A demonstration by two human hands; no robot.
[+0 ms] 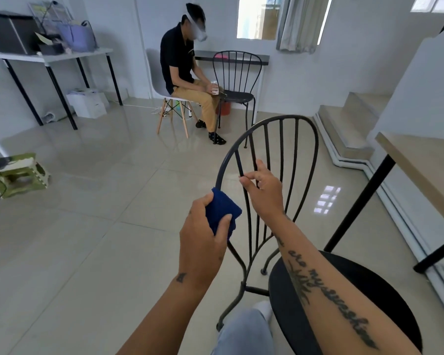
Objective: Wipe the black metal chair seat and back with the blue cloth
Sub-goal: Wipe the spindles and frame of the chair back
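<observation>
Now, cloth (222, 213) gripped; tattoo (344, 299): "are my sunshine".

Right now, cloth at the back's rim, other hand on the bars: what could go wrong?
1. The right hand holds thin bars of the chair back; those spots may go unwiped, and its fingers sit in the cloth's likely path.
2. The left hand holds the blue cloth bunched in its grip, so little of it meets the rim.
3. Pulling on the back could slide the chair on the glossy floor.
</observation>
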